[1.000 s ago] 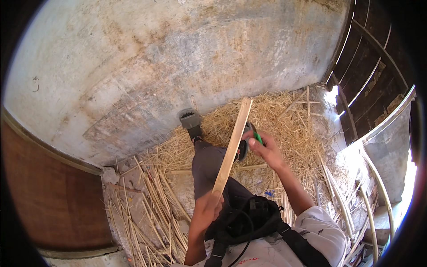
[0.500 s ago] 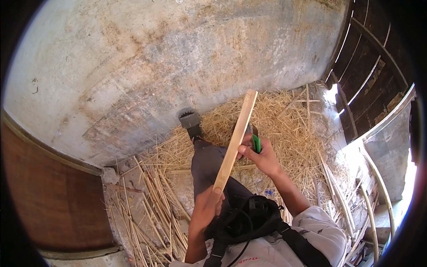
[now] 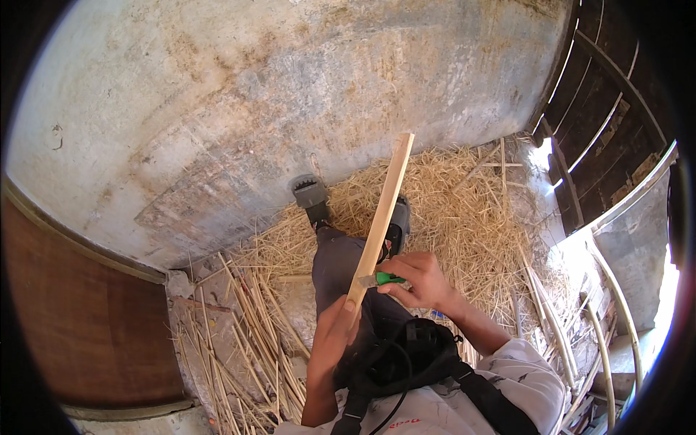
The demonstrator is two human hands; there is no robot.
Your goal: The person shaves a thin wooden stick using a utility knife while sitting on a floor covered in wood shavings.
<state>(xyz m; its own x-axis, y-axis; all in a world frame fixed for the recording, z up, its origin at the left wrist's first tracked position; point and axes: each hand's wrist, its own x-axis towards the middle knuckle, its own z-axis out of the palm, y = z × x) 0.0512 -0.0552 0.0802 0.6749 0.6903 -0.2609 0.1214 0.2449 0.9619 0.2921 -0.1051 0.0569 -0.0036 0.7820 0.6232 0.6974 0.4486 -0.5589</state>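
Mostly beyond both hands [image 3: 336, 335] [image 3: 423, 281]: wooden strip [image 3: 387, 199]

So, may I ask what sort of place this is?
Probably a rough work corner in a shed or old building: there is a stained bare wall, a wide heap of pale, straw-like shavings beside it, and many long thin sticks lying at the left.

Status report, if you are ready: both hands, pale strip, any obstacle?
Left hand gripping pale strip near its lower end. Right hand holding green-handled knife, blade at strip. Left thumb close to blade.
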